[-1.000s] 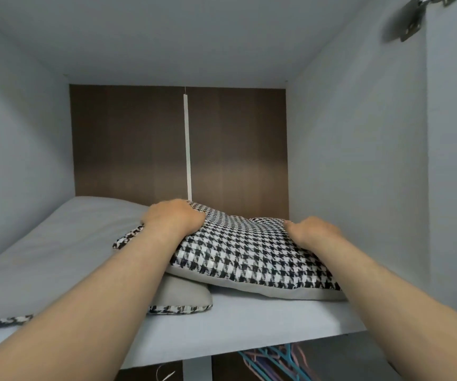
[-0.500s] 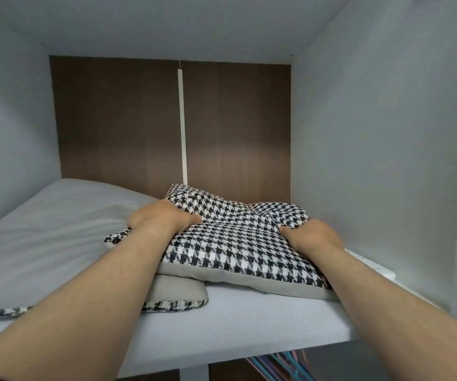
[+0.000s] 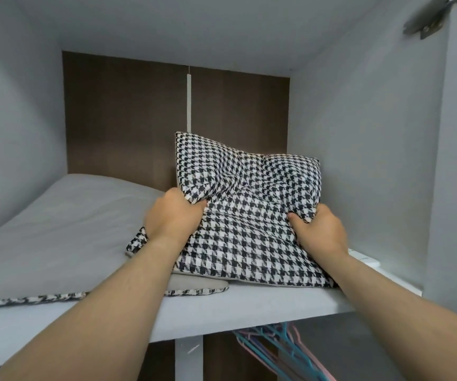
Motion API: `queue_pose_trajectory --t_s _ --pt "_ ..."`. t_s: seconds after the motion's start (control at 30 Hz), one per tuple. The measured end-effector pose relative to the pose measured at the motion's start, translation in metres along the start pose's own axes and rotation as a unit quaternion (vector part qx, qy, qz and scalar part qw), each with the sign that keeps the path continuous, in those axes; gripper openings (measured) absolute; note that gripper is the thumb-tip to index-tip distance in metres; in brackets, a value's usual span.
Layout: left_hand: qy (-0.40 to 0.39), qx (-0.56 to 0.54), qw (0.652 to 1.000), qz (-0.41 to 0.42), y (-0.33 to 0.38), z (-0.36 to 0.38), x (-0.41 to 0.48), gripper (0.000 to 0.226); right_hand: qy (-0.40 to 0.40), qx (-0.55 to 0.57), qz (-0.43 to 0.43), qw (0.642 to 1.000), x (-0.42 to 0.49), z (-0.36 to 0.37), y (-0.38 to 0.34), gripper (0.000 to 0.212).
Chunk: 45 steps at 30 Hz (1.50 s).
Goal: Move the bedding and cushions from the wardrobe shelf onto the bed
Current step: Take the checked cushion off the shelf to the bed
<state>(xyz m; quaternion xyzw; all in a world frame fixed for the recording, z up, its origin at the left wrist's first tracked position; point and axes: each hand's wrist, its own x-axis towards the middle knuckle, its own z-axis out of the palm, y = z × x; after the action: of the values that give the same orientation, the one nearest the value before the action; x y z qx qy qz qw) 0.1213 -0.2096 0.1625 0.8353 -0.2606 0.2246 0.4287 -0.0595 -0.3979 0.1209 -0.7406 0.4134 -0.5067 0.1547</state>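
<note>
A black-and-white houndstooth cushion (image 3: 249,215) stands tilted up on the white wardrobe shelf (image 3: 249,306), its far edge raised toward the back panel. My left hand (image 3: 173,215) grips its left side and my right hand (image 3: 318,232) grips its right side, both bunching the fabric. Under it lies a second flat cushion (image 3: 197,284), grey with a houndstooth edge. Grey folded bedding (image 3: 65,224) with a houndstooth border covers the left part of the shelf.
The compartment has grey side walls, a low ceiling and a brown back panel (image 3: 128,119). A door hinge (image 3: 428,17) sits at the top right. Blue and pink hangers (image 3: 276,350) hang below the shelf. A small white object (image 3: 364,259) lies at the shelf's right.
Both hands have closed on the top cushion and lifted its far edge, so it went from lying flat to standing tilted up. The view has shifted a little.
</note>
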Motion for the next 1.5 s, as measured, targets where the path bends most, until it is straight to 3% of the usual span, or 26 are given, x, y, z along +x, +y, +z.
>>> queue_pose_trajectory --t_s 0.43,0.6,0.77,1.33,1.5 --pt "0.079 -0.149 0.984 0.060 0.009 -0.039 -0.018 0.044 0.099 0.075 -0.051 0.991 -0.031 -0.081 -0.031 0.035" --pt "0.101 -0.192 0.974 0.071 0.017 -0.075 -0.064 0.042 0.110 0.091 -0.063 0.988 -0.070 -0.137 -0.040 0.032" --pt "0.094 -0.209 0.972 0.047 0.008 -0.104 -0.141 0.039 0.084 0.098 -0.057 0.990 -0.129 -0.188 -0.031 0.026" --pt "-0.003 -0.222 0.975 -0.016 -0.014 -0.180 -0.422 0.033 -0.020 0.032 0.038 0.999 -0.352 -0.360 0.059 0.035" --pt "-0.029 -0.279 0.960 -0.016 -0.009 -0.189 -0.459 0.029 0.012 0.015 0.060 0.998 -0.390 -0.398 0.060 0.036"
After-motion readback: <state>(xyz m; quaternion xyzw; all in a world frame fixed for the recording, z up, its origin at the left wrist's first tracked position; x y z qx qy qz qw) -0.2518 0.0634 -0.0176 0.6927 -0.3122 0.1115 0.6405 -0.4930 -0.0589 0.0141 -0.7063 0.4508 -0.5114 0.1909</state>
